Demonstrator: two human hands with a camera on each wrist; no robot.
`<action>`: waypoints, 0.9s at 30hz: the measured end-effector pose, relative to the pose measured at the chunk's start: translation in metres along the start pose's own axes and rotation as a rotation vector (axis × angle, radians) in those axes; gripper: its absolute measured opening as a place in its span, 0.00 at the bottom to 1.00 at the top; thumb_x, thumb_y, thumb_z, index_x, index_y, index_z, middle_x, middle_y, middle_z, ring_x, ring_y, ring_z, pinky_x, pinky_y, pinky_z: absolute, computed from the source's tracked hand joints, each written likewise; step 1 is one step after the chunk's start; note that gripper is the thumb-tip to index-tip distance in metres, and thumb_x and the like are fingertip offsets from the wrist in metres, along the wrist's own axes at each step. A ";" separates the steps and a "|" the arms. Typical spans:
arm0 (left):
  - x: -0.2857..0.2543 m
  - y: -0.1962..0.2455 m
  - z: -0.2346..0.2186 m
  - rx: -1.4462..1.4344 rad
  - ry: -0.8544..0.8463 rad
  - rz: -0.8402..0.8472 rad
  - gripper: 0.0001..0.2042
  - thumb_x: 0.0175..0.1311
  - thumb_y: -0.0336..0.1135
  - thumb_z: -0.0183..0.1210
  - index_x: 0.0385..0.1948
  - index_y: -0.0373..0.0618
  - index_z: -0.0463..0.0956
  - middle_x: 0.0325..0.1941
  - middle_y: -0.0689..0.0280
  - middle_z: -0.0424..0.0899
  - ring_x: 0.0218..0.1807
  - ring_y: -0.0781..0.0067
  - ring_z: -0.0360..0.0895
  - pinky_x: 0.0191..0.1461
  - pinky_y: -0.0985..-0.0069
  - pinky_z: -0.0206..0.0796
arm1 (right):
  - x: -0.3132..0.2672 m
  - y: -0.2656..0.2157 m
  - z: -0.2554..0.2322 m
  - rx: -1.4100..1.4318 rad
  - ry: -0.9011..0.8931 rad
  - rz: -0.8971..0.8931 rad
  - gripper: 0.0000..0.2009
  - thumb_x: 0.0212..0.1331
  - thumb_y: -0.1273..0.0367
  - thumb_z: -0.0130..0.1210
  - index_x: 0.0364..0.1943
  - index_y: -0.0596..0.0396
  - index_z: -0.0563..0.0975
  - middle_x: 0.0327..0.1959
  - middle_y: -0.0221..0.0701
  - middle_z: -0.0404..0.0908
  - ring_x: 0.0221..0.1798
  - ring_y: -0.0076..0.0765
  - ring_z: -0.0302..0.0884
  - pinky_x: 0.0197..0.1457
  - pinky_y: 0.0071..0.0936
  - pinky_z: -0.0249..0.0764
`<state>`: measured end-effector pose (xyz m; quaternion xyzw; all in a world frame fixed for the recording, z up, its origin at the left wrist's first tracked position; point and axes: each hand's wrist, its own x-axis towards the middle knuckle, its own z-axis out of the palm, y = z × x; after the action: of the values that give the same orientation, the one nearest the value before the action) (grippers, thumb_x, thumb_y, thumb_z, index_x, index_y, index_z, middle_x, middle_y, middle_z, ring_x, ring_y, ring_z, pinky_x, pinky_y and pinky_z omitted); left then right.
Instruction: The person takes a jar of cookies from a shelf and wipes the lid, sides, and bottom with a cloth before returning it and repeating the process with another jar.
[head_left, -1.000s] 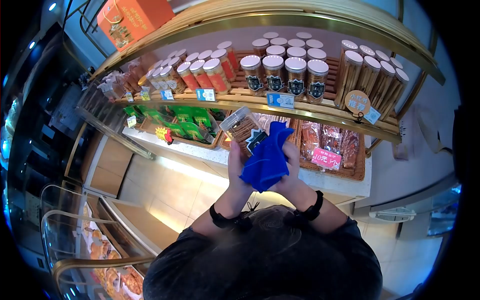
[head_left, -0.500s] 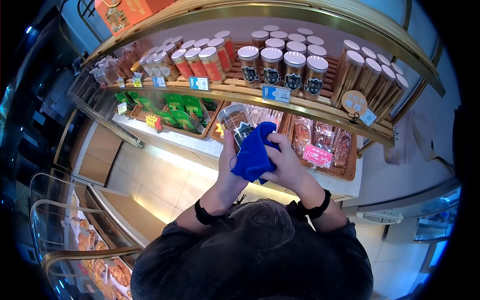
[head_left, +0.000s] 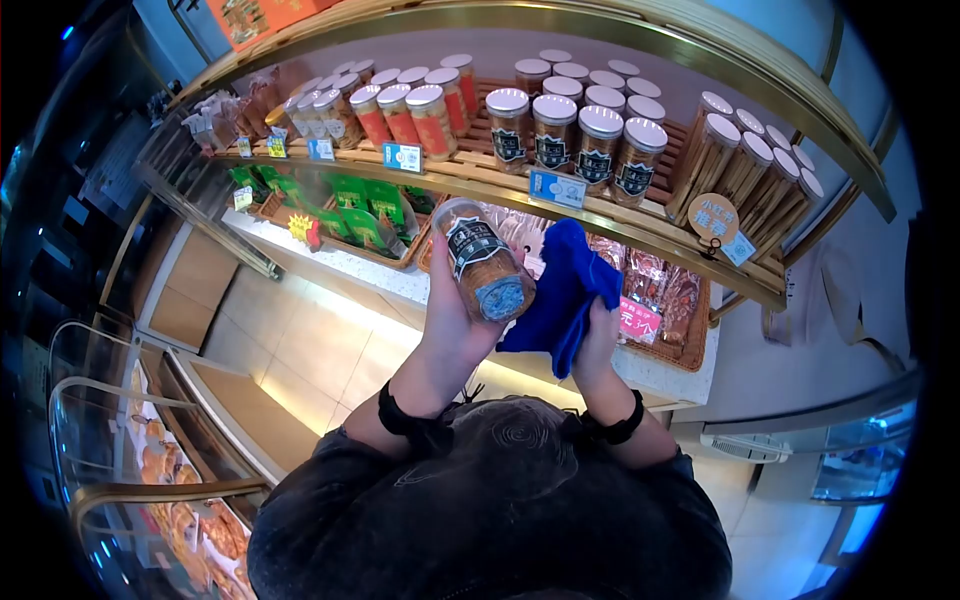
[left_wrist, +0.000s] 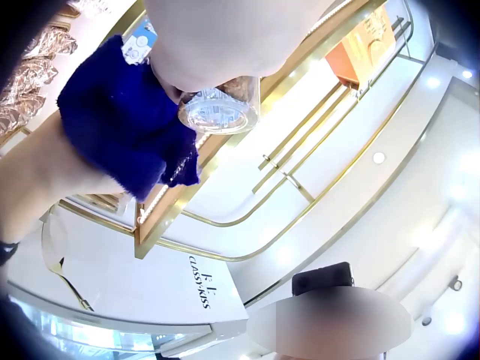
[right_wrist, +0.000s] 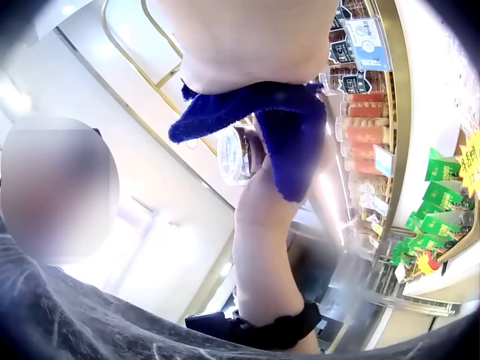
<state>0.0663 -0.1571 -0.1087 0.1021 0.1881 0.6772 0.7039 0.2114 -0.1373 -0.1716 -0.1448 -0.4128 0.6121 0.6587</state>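
Note:
My left hand (head_left: pixel 455 325) grips a clear jar (head_left: pixel 478 260) of brown snack sticks with a dark label, tilted, one round end facing my body. In the left wrist view a clear end of the jar (left_wrist: pixel 219 114) pokes out below the hand. Just to the right, my right hand (head_left: pixel 598 345) holds a blue cloth (head_left: pixel 565 300) that hangs in loose folds beside the jar. The right wrist view has the cloth (right_wrist: pixel 292 142) draped below the right hand, partly covering the jar (right_wrist: pixel 236 155). Most right-hand fingers are hidden by the cloth.
Rows of white-lidded jars (head_left: pixel 600 135) stand on the wooden shelf ahead, with tall stick-filled jars (head_left: pixel 740 165) at its right. Below are green packets (head_left: pixel 370 215) and a wicker basket (head_left: pixel 690 350) of wrapped food. A glass bread case (head_left: pixel 90 400) stands at lower left.
The cloth was wrapped against the jar between both hands. Now the right hand has drawn it off to the right, and the jar, turned in the left hand, shows its label and end.

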 end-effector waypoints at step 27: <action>-0.014 0.009 -0.022 0.665 -0.395 0.425 0.39 0.53 0.59 0.60 0.57 0.35 0.59 0.49 0.56 0.74 0.49 0.63 0.76 0.52 0.65 0.71 | 0.022 -0.048 -0.044 0.493 -0.203 0.039 0.26 0.65 0.52 0.40 0.59 0.55 0.64 0.58 0.40 0.68 0.60 0.43 0.67 0.64 0.42 0.62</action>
<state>0.0493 -0.1729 -0.1233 0.4869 0.2324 0.6773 0.5002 0.2741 -0.1136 -0.1573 0.0740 -0.3124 0.7181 0.6175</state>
